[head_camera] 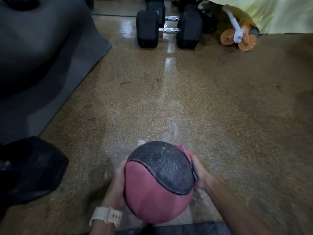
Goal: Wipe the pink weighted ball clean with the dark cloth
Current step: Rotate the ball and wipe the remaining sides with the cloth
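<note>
We grip the ball (157, 192), left hand (118, 180) fingers curled at 9 o'clock; right hand (201, 173) fingers clamp cloth (194, 173) at 3.

The single wide-angle camera sat on my head, facing forward and down. It was close over my left hand (118, 182), right hand (200, 173) and ball (157, 184); the floor (220, 107) stretched off to dumbbells (147, 29) at the top.
</note>
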The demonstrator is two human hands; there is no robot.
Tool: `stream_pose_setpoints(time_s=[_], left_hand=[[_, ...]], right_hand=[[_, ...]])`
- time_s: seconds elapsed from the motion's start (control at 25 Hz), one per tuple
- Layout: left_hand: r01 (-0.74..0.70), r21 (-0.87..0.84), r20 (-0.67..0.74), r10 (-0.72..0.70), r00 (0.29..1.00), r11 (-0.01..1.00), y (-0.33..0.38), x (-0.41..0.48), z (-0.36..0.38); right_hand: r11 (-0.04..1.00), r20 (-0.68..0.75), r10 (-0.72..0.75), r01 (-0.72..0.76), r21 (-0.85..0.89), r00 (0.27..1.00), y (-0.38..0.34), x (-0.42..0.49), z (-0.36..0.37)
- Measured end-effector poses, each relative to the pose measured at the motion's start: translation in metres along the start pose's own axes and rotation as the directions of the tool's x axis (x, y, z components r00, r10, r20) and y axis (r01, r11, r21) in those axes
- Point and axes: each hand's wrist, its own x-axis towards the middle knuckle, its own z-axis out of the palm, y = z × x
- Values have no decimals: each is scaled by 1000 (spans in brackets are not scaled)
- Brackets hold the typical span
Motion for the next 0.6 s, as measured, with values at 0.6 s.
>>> stream_pose_setpoints(time_s=[0.6], left_hand=[[-464, 721, -40, 700, 713, 514, -7, 18, 53]], right_hand=[[181, 167, -712, 409, -894, 682, -29, -14, 54]])
